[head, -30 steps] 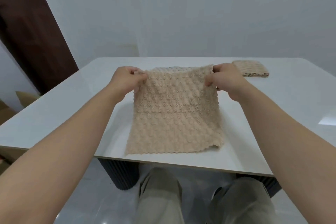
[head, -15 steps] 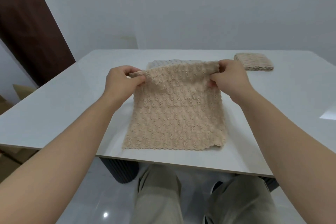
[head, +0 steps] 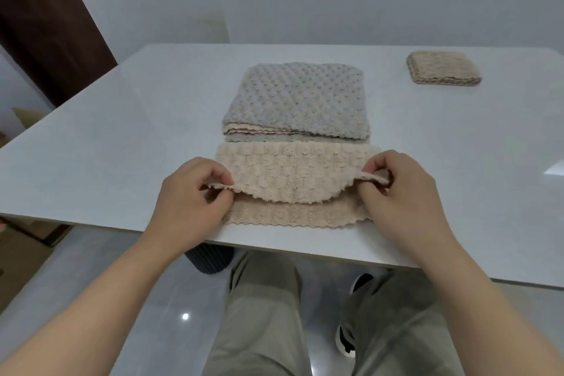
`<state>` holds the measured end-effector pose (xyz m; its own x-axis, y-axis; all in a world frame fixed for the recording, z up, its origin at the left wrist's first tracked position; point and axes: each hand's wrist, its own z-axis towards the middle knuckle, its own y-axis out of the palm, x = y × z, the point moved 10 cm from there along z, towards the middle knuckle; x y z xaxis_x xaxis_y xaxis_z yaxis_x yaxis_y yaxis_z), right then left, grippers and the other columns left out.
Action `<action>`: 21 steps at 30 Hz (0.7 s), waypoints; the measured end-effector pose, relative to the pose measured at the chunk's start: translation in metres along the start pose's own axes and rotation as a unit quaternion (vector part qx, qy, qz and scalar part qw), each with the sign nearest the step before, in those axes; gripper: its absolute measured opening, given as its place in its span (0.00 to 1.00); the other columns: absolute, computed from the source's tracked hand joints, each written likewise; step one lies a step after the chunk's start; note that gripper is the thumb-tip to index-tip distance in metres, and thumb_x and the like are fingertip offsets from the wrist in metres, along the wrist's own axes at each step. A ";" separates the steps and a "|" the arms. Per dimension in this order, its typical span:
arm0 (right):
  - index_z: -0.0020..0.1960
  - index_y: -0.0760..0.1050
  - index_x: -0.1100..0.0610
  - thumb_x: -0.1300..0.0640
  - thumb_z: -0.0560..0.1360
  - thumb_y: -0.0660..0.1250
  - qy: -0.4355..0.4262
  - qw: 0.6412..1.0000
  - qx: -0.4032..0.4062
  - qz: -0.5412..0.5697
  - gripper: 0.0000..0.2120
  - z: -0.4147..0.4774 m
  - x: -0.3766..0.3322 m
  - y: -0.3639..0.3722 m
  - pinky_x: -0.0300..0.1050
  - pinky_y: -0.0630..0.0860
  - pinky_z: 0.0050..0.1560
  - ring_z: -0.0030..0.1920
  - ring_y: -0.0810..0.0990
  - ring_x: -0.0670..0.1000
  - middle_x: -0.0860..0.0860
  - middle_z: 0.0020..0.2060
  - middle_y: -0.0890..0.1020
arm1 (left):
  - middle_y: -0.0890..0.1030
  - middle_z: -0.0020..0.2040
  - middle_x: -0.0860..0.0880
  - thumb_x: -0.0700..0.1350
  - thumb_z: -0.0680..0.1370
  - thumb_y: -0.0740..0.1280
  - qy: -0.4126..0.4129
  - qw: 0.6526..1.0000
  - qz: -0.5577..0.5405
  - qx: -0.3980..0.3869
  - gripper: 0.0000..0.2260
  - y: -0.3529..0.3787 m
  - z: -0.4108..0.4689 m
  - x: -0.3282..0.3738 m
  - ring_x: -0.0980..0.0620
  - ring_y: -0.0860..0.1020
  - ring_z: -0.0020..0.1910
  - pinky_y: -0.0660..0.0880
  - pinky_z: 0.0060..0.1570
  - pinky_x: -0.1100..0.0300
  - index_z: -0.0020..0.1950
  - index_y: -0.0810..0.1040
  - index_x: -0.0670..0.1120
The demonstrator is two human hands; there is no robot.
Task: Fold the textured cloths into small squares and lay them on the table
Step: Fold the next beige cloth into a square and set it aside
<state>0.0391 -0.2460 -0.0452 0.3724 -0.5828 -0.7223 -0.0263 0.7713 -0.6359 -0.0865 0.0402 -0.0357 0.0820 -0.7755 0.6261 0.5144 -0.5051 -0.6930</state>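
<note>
At the far left a dark brown door (head: 45,24) stands against the wall, and the pale table (head: 122,131) spreads out from there in front of you. Your left grip (head: 189,201) pinches the left corner of the beige cloth (head: 293,183), thumb and forefinger closed on its upper layer. That cloth lies at the near edge of the table, directly before you. It is doubled over: the fold runs along its far side, and the top layer sags in a curve between your two hands. The scalloped hem of the lower layer shows flat on the table below that curve. Just beyond the cloth sits a stack of cloths (head: 293,101) with a gray one on top and beige and pinkish edges showing beneath; whether the stack touches the beige cloth is hard to tell. Your right grip (head: 403,195) pinches the right corner of the same upper layer, fingers curled around it. Well apart, toward the table's far right, a folded beige square (head: 442,72) lies flat.
</note>
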 end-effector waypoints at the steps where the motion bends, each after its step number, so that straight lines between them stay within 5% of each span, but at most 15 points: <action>1: 0.46 0.75 0.49 0.60 0.72 0.67 -0.009 1.000 -0.001 -0.005 0.08 -0.004 0.000 0.001 0.31 0.66 0.42 0.46 0.75 0.41 0.43 0.43 0.78 | 0.81 0.47 0.57 0.34 0.72 0.72 0.002 1.000 0.002 0.002 0.11 0.001 -0.003 -0.001 0.64 0.77 0.50 0.68 0.47 0.79 0.43 0.80 0.51; 13: 0.42 0.71 0.51 0.64 0.71 0.65 -0.059 0.997 -0.031 -0.037 0.08 -0.014 0.001 0.007 0.27 0.66 0.49 0.49 0.75 0.49 0.48 0.47 0.78 | 0.77 0.43 0.54 0.40 0.66 0.65 0.087 0.995 0.040 -0.021 0.06 0.009 -0.015 0.000 0.54 0.76 0.44 0.69 0.41 0.69 0.40 0.74 0.49; 19: 0.42 0.71 0.49 0.62 0.69 0.65 -0.069 0.997 -0.028 -0.025 0.09 -0.018 -0.004 0.005 0.25 0.65 0.53 0.54 0.74 0.40 0.45 0.50 0.77 | 0.77 0.46 0.56 0.53 0.69 0.70 0.143 0.986 0.077 -0.042 0.08 0.016 -0.019 0.008 0.53 0.76 0.47 0.73 0.43 0.61 0.41 0.76 0.49; 21: 0.44 0.72 0.48 0.57 0.66 0.63 -0.080 0.996 -0.034 -0.024 0.08 -0.020 -0.008 0.005 0.32 0.68 0.56 0.58 0.73 0.40 0.43 0.53 0.75 | 0.78 0.46 0.54 0.53 0.69 0.72 0.169 0.980 0.094 -0.035 0.10 0.017 -0.020 0.013 0.52 0.75 0.48 0.73 0.47 0.57 0.41 0.77 0.48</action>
<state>0.0178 -0.2429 -0.0480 0.5180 -0.5657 -0.6417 -0.0657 0.7216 -0.6892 -0.0935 0.0140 -0.0464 -0.1238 -0.9330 0.3379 0.4566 -0.3559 -0.8154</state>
